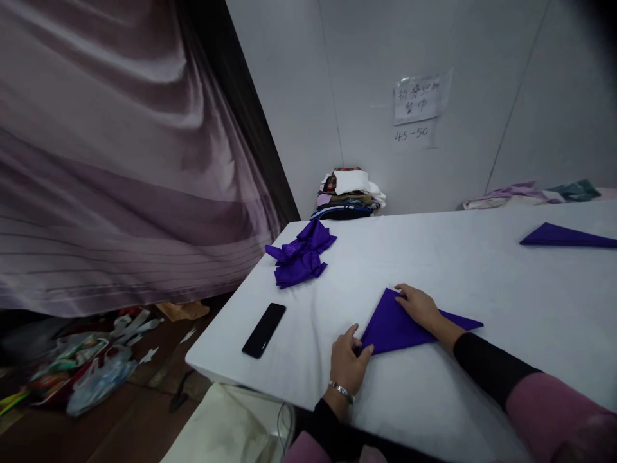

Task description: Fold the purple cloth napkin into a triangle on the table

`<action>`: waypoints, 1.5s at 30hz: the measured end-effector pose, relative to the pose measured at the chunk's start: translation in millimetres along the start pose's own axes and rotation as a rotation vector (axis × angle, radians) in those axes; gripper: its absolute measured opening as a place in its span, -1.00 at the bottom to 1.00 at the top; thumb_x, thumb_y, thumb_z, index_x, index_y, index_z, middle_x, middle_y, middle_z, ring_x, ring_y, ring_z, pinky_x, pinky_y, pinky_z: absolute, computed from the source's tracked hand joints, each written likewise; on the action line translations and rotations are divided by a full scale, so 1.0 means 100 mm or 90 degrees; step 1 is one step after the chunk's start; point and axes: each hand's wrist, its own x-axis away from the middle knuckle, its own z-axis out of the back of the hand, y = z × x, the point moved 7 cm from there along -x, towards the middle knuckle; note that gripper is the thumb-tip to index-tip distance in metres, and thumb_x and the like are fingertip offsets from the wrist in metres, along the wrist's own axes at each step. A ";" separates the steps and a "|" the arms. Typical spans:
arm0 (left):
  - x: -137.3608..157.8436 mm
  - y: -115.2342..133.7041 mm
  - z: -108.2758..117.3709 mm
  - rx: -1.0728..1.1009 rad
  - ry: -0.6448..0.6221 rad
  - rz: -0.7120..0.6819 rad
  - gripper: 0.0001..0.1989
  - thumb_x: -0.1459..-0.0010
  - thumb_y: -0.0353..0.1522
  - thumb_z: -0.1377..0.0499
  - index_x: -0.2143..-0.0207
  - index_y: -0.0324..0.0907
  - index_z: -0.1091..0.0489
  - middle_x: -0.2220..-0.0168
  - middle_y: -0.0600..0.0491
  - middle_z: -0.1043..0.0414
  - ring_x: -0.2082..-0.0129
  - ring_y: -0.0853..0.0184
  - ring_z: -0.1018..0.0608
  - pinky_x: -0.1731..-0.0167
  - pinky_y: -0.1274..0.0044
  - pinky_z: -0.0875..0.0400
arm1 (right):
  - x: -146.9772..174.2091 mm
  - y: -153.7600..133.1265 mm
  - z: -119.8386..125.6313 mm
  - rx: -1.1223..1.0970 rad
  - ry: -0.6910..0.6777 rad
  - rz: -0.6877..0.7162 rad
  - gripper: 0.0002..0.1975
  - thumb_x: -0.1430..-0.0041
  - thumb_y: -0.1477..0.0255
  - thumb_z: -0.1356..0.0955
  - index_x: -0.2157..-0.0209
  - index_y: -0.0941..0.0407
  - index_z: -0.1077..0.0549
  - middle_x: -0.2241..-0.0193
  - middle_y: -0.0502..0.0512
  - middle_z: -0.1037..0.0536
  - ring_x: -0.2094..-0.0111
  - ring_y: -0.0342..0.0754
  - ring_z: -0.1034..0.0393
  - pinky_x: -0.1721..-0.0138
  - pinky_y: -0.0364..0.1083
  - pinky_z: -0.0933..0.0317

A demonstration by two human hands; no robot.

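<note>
A purple cloth napkin (393,328), folded into a triangle, lies flat on the white-covered table (448,267). My left hand (348,361), with a silver bracelet at its wrist, is at the napkin's near left corner, its thumb and fingers curled about that corner. At the upper edge, just right of the top point, my right hand (418,307) grips the cloth between thumb and fingers. Its forearm crosses over the right part of the triangle, whose pointed tip sticks out beyond the wrist.
Crumpled purple cloths (301,254) lie at the table's far left, with a black phone (264,330) nearer me. Another folded purple napkin (569,236) rests at the far right. Piled clothes (349,193) stand behind the table. A pinkish curtain (144,161) hangs left; bags (101,379) litter the floor.
</note>
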 end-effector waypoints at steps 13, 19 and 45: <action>0.13 -0.10 0.09 0.022 0.040 -0.020 -0.57 0.03 -0.46 -0.15 0.04 -0.11 -0.37 0.34 0.10 -0.46 0.26 0.28 -0.44 0.10 0.33 -0.29 | -0.02 -0.03 0.01 0.022 0.055 -0.006 -0.66 -0.20 0.37 -0.21 0.00 0.06 -0.37 0.08 0.10 -0.50 0.06 0.03 -0.36 0.09 -0.05 -0.21; 0.13 -0.09 0.09 0.029 0.041 -0.014 -0.55 0.03 -0.50 -0.13 0.03 -0.12 -0.36 0.33 0.09 -0.46 0.24 0.28 -0.44 0.10 0.35 -0.30 | -0.05 -0.05 -0.02 0.054 0.060 0.018 -0.64 -0.22 0.38 -0.19 -0.02 0.11 -0.36 0.00 0.14 -0.45 -0.01 0.03 -0.32 0.04 -0.06 -0.19; 0.11 -0.13 0.14 0.020 0.061 -0.044 -0.66 -0.02 -0.49 -0.10 0.11 -0.15 -0.38 0.37 0.06 -0.45 0.28 0.27 -0.44 0.17 0.35 -0.34 | -0.17 -0.02 -0.04 0.069 0.034 0.048 -0.65 -0.23 0.35 -0.20 -0.01 0.09 -0.37 0.05 0.13 -0.47 0.08 0.03 -0.36 0.13 -0.06 -0.21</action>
